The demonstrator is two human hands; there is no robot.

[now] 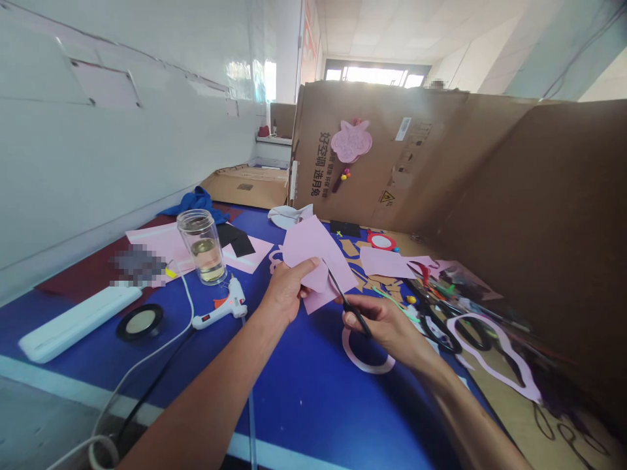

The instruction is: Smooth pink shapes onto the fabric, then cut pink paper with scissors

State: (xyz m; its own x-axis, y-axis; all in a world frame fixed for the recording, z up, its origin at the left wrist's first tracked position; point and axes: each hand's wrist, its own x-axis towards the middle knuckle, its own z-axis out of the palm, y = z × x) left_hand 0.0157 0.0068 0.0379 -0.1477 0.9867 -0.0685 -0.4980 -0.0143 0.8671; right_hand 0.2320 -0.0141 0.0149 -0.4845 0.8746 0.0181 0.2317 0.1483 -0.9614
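Note:
My left hand [290,287] pinches a pink sheet of paper [313,245] near its lower edge, thumb on top. Dark-handled scissors [355,312] are gripped in my right hand [375,320], and their blades meet the paper just right of my left thumb. A cut runs into the sheet there, with a flap of paper at my left fingers. Below my right hand a curved pink paper strip [365,369] lies on the blue surface [304,405].
A glass jar [208,258] with yellowish liquid stands left, beside a white glue gun [225,308] with trailing cords. A white power strip [81,326] and a round black lid [140,322] lie nearer. Cardboard walls [382,170] rise behind; paper scraps [386,261] and tools crowd the right.

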